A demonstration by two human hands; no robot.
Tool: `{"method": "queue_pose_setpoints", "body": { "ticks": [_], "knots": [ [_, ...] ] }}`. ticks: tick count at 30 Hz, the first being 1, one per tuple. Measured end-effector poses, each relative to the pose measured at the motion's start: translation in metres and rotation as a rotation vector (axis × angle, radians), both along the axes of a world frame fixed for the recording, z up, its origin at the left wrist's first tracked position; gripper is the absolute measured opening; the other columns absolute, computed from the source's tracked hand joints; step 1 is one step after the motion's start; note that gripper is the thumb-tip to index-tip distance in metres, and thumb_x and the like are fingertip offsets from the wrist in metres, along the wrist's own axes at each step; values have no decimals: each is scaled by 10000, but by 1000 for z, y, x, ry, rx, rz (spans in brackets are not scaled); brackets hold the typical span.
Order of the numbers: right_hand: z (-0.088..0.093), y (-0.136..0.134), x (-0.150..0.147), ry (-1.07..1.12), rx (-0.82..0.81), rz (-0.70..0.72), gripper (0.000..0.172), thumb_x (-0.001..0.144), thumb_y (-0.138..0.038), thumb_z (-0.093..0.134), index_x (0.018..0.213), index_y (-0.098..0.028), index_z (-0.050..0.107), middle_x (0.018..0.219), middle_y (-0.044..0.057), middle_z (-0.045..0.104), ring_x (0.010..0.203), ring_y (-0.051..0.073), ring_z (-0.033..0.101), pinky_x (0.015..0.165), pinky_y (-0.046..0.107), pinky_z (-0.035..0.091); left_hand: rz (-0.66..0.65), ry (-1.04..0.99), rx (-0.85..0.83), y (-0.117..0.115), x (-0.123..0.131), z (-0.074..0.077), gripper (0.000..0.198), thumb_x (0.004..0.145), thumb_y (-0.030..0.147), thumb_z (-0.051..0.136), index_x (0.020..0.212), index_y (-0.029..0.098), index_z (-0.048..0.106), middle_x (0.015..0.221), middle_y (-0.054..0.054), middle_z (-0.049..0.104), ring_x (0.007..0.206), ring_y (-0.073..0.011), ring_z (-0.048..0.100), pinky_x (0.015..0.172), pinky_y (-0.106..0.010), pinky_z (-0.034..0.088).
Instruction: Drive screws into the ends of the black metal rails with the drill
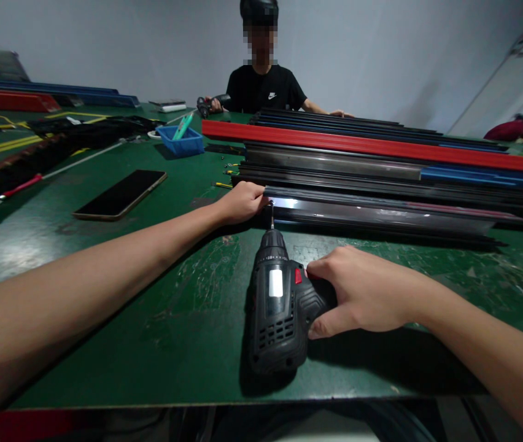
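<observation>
My right hand (pixel 363 293) is closed around the grip of a black cordless drill (pixel 276 301) that lies sideways over the green table (pixel 160 307). The drill's bit points away from me at the near end of a long dark metal rail (pixel 381 215). My left hand (pixel 240 201) is curled on that rail's left end, right beside the bit tip. The rail lies in front of a stack of long black, blue and red rails (pixel 358 156).
A phone (pixel 121 194) lies face up at the left. A blue bin (pixel 181 140) stands further back, with loose screws (pixel 227 175) near the rail ends. Across the table sits a person (pixel 264 86) in a black shirt. Black straps and cables (pixel 26 159) cover the far left.
</observation>
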State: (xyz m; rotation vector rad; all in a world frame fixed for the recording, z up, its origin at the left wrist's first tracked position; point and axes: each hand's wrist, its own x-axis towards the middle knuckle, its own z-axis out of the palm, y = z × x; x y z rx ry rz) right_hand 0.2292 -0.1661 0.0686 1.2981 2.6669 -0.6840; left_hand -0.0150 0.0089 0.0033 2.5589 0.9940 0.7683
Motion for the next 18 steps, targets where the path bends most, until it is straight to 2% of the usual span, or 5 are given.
{"method": "queue_pose_setpoints", "body": {
  "ticks": [18],
  "knots": [
    [-1, 0, 1, 0, -4, 7, 507, 739, -680, 788, 804, -194, 656, 692, -1, 588, 584, 147, 439, 541, 309, 277, -1, -6, -1, 2, 0, -2, 391, 899, 384, 535, 570, 175, 511, 528, 11, 493, 554, -118, 446, 573, -249, 314]
  ]
}}
